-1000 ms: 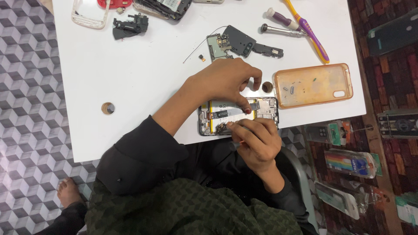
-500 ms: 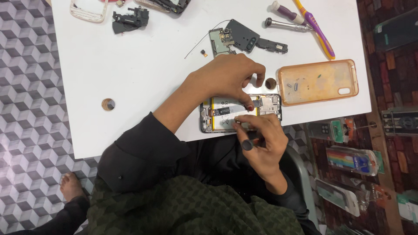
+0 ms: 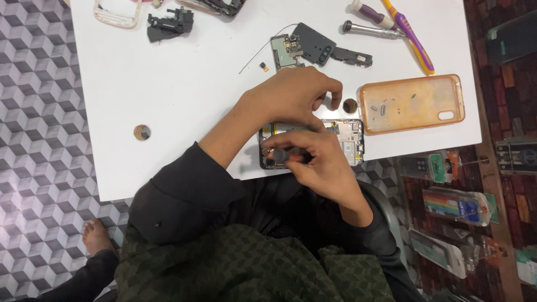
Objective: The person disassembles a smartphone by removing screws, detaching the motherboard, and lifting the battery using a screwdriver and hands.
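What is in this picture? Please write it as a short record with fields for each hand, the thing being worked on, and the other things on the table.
left hand: left hand rests over the top of the opened phone
right hand: right hand holds a small screwdriver with a dark and orange handle over the phone
worked thing: opened phone, back removed, lying flat at the near edge of the white table
beside it: orange phone case, lying open side up
further away: circuit board, black cover part, purple and yellow toothbrush, metal tool
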A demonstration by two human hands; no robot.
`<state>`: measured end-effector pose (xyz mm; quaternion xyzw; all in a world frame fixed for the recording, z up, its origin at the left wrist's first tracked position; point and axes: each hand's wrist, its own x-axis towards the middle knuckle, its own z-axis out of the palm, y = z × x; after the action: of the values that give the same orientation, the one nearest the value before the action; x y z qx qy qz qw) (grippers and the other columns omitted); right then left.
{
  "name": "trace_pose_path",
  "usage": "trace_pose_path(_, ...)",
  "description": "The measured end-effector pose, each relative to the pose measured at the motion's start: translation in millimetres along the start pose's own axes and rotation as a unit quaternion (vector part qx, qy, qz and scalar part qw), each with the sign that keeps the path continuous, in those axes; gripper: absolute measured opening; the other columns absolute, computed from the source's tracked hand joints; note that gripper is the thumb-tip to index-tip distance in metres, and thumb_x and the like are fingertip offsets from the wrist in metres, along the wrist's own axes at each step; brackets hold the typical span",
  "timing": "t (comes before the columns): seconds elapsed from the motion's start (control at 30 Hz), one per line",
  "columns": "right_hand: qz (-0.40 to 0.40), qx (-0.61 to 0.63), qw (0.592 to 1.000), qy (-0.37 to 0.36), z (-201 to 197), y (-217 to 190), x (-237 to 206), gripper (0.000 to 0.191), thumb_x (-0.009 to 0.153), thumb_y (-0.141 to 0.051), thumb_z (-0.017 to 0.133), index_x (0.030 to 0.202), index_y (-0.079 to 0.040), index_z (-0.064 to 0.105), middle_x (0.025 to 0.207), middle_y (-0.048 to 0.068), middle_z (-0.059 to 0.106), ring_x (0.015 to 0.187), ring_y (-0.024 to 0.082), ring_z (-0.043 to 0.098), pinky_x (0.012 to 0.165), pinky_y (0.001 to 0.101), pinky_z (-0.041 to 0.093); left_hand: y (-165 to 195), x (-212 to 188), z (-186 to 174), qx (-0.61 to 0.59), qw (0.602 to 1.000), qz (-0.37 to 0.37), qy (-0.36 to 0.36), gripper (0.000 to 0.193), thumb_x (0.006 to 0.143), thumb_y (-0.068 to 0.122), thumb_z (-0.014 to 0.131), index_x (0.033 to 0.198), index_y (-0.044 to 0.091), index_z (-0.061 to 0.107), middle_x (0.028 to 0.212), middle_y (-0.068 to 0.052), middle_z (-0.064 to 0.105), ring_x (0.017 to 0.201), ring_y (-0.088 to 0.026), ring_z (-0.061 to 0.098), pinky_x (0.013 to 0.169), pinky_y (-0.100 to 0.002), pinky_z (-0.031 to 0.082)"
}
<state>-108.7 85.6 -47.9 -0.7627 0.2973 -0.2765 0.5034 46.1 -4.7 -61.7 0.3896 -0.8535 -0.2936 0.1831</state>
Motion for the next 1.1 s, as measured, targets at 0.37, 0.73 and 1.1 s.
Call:
trace_pose_path(0.37, -0.009, -0.116, 0.992, 0.049, 10.0, -1.5, 11.7, 0.025, 0.082, -0.007, 0.080, 0.105, -0.002, 0.074, 0.076, 0.003, 0.058, 0.067, 0.011, 0.054, 0.059, 0.0264, 0.046, -2.4, 2.5, 1.7, -0.004, 1.000, -0.006, 0.004, 0.043, 0.061, 0.025, 0.087, 0.100, 0.017, 0.071, 0.066, 0.001, 0.063, 0.065, -0.018, 0.066, 0.059, -0.036, 0.051)
trace_pose_path(0.73, -0.063, -0.194, 0.976, 0.073, 9.9, -4.0, 9.0, 0.028, 0.080, -0.014, 0.088, 0.094, 0.000, 0.069, 0.085, 0.007, 0.069, 0.072, 0.017, 0.066, 0.064, 0.0293, 0.053, -2.4, 2.0, 1.6, -0.011, 1.000, -0.006, 0.002, 0.045, 0.060, 0.027, 0.088, 0.099, 0.015, 0.070, 0.065, 0.001, 0.061, 0.064, -0.018, 0.065, 0.058, -0.037, 0.050)
trace_pose_path(1.1, -0.117, -0.223, 0.966, 0.060, 16.3, 10.7, 17.1, 0.027, 0.077, -0.005, 0.087, 0.095, 0.000, 0.068, 0.090, 0.009, 0.070, 0.076, 0.021, 0.071, 0.065, 0.0313, 0.054, -6.2, 4.4, 3.3, -0.011, 1.000, 0.004, 0.003, 0.044, 0.060, 0.027, 0.088, 0.099, 0.015, 0.070, 0.064, 0.002, 0.060, 0.062, -0.017, 0.062, 0.057, -0.036, 0.049)
